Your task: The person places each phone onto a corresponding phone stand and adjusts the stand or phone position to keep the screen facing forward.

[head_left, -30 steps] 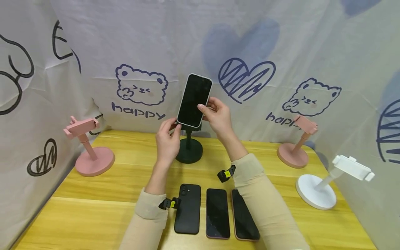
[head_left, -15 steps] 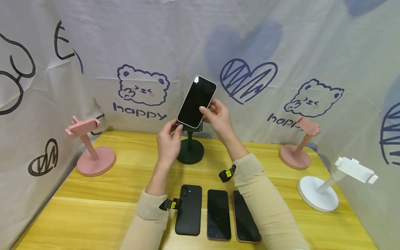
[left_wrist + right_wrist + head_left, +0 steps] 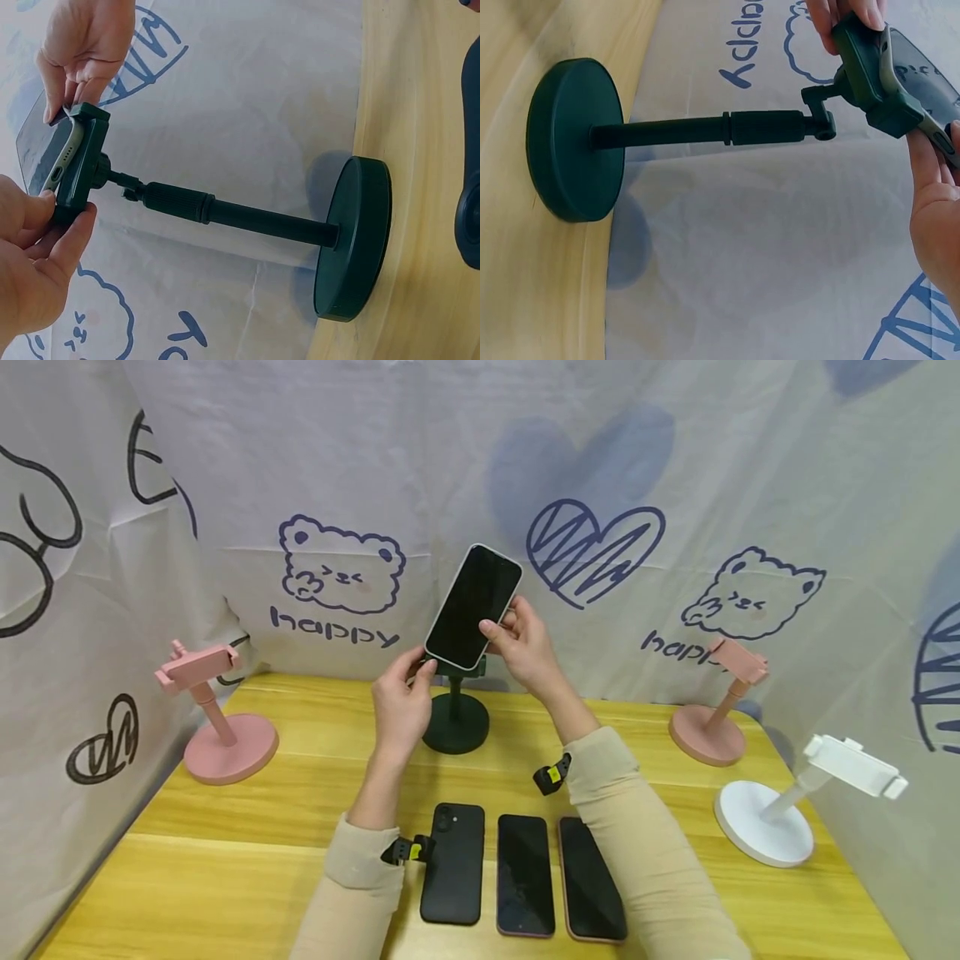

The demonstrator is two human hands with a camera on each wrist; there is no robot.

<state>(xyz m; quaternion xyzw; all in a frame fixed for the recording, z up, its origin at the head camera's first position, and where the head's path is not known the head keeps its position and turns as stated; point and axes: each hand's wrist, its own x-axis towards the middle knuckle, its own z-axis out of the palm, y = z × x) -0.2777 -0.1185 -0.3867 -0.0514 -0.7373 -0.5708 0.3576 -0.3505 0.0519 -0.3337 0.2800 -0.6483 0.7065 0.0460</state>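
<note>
A smartphone with a pale frame (image 3: 474, 606), its dark screen facing me, leans to the right above a dark green phone stand (image 3: 456, 724). My right hand (image 3: 527, 650) grips the phone's right edge, thumb on the screen. At the phone's lower left corner, my left hand (image 3: 402, 700) pinches the end of the stand's holder; the left wrist view shows its thumb by the phone's edge and fingers behind the green clamp (image 3: 81, 172). In the right wrist view, the phone's lower edge lies against the green holder (image 3: 864, 64). The screen side of the clamp is partly hidden.
On the wooden table (image 3: 225, 860) lie a black phone (image 3: 453, 864) back up and two dark-screened phones (image 3: 525, 875) (image 3: 591, 881). A pink stand (image 3: 228, 747) is at left; another pink stand (image 3: 707, 735) and a white stand (image 3: 763, 824) are at right. A printed cloth (image 3: 465, 460) hangs behind.
The phone's top has tilted further right, with its lower left corner staying near the left hand. Both hands keep their hold.
</note>
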